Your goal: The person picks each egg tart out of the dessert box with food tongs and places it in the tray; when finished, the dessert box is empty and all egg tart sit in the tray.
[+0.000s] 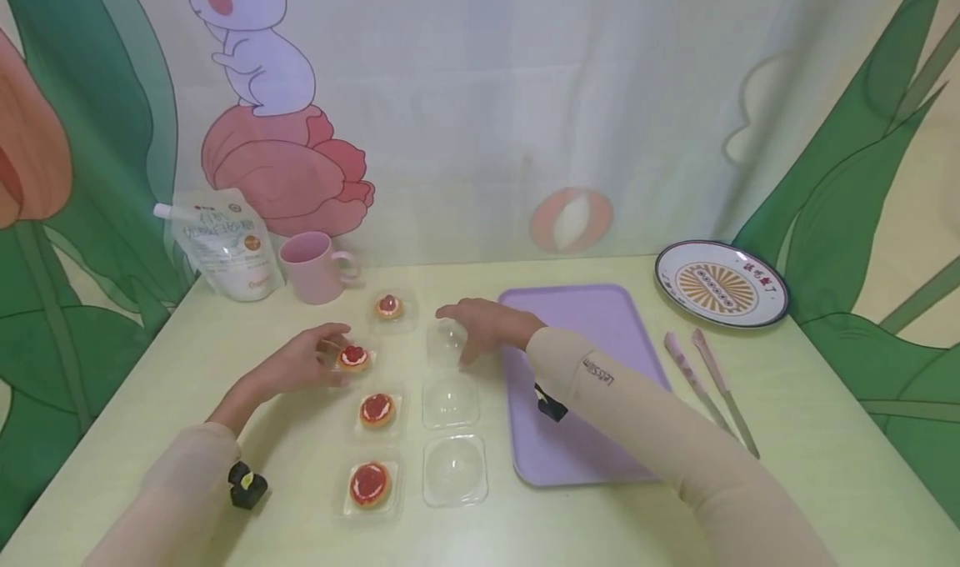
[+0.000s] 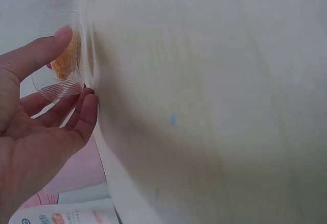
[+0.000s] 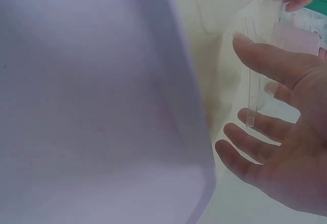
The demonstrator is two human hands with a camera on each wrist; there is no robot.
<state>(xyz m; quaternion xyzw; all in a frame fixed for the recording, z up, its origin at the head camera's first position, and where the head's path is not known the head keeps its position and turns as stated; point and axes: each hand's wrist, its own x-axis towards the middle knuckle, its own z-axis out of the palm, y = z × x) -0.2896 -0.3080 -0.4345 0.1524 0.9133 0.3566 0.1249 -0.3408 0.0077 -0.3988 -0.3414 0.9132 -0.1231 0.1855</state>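
Observation:
My left hand [image 1: 300,358] grips a small clear plastic base with a red-topped tart [image 1: 354,357] in it, thumb on one side and fingers on the other. In the left wrist view the tart's golden crust [image 2: 65,63] shows beside the thumb. My right hand [image 1: 487,325] reaches over a clear domed lid [image 1: 446,343], the farthest of three in a column. Thumb and fingers are spread around this lid [image 3: 252,81] in the right wrist view. More tarts in clear bases stand in the left column: one behind [image 1: 388,306], two in front [image 1: 377,410].
A purple tray [image 1: 588,459] lies right of the lids, under the right forearm. Farther right are two pink-handled utensils [image 1: 712,375] and a patterned plate [image 1: 722,283]. At the back left stand a pink mug [image 1: 311,271] and a spouted pouch [image 1: 228,250], before a printed curtain [image 1: 465,133].

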